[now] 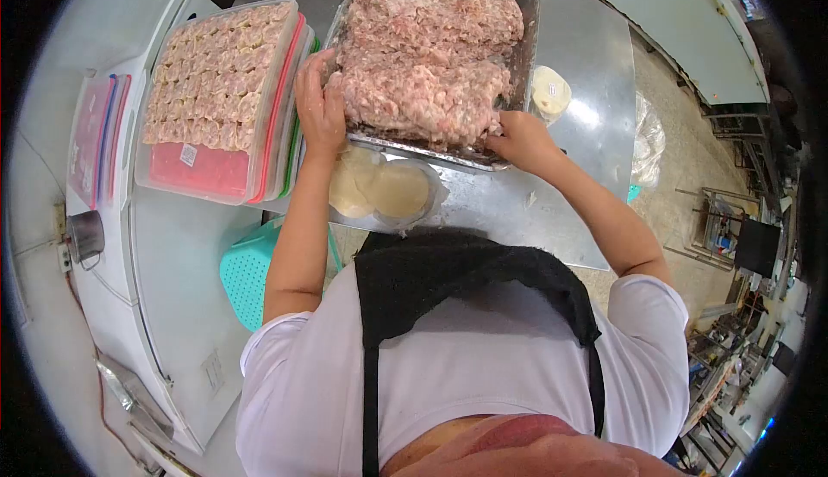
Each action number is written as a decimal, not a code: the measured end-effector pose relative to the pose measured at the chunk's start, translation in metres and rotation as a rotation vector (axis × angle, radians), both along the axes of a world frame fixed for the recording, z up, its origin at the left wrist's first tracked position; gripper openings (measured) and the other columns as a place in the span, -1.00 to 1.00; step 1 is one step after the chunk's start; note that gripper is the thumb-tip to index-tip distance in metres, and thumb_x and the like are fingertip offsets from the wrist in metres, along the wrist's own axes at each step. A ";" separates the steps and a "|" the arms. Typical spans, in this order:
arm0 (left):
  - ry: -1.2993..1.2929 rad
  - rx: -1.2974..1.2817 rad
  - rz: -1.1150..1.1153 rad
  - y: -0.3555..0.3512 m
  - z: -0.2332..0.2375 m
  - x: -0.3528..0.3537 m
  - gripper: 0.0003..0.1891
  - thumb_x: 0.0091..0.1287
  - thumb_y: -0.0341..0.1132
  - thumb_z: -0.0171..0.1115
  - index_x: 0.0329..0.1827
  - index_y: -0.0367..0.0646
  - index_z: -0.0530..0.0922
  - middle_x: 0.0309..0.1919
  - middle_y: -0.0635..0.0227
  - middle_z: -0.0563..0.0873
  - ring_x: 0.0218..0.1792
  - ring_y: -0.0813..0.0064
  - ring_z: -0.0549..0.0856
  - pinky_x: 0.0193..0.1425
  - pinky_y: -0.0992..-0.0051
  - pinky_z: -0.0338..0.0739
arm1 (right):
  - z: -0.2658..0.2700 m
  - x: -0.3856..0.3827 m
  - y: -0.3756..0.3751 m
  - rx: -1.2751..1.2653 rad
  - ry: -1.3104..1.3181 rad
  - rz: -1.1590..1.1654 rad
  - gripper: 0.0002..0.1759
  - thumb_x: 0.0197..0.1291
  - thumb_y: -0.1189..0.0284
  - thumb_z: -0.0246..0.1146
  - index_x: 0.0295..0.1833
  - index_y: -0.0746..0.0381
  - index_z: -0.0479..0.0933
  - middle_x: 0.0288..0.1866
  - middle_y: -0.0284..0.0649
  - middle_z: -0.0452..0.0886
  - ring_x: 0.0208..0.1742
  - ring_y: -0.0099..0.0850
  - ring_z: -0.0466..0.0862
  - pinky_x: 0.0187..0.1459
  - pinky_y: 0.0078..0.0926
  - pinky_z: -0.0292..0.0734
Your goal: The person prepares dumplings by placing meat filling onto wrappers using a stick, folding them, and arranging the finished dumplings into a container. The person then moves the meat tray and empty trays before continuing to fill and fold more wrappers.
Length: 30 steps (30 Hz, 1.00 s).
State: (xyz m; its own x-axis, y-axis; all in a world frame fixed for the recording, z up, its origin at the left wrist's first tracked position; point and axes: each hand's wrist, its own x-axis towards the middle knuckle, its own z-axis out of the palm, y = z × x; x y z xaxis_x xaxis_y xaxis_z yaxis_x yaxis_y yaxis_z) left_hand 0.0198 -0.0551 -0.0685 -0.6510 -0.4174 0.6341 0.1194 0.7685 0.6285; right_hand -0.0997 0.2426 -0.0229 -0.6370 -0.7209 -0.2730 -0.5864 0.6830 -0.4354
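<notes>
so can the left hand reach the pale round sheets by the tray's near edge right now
Probably yes: the left hand is at the left rim of the tray, and nothing visible blocks the way around the corner to the pale round sheets.

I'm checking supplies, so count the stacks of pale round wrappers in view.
3 visible: a left stack and a middle stack side by side at the near side of the metal tray, and a right stack beside its right edge. Others may be hidden.

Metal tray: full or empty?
Mostly full: mince is heaped across most of the tray, with bare metal showing along the right side. Can't tell the depth.
</notes>
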 end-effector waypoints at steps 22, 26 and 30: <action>-0.255 -0.139 0.185 0.007 0.010 -0.008 -0.26 0.10 -0.08 0.43 0.36 -0.09 0.38 0.32 0.07 0.36 0.32 -0.02 0.33 0.40 0.07 0.18 | 0.109 -0.099 -0.066 0.218 0.460 0.128 -0.62 0.11 0.17 0.37 -0.07 0.22 0.63 -0.30 -0.01 0.68 -0.23 0.00 0.66 -0.20 -0.09 0.52; -0.290 -0.100 0.173 -0.001 0.004 -0.011 -0.28 0.12 -0.11 0.41 0.36 -0.11 0.37 0.32 0.07 0.36 0.31 -0.01 0.34 0.40 0.06 0.18 | 0.148 -0.079 -0.058 0.287 0.569 0.246 -0.69 0.14 0.32 0.30 0.00 0.18 0.61 -0.18 -0.03 0.69 -0.08 -0.05 0.67 -0.07 -0.11 0.56; -0.205 0.010 0.163 0.002 0.004 -0.013 -0.27 0.13 -0.13 0.41 0.36 -0.16 0.36 0.28 0.03 0.40 0.28 -0.03 0.37 0.39 0.10 0.20 | 0.137 -0.060 -0.059 0.028 0.525 0.306 -0.72 0.23 0.47 0.16 0.04 0.14 0.61 -0.18 -0.05 0.68 -0.08 -0.05 0.67 -0.09 -0.12 0.57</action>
State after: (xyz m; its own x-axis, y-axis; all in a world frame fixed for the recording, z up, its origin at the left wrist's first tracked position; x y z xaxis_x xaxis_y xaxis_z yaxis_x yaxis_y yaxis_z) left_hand 0.0069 -0.0533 -0.0649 -0.6891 -0.5325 0.4915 -0.1357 0.7610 0.6344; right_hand -0.1594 0.1838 0.1137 -0.4565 -0.8897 -0.0002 -0.8896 0.4564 -0.0192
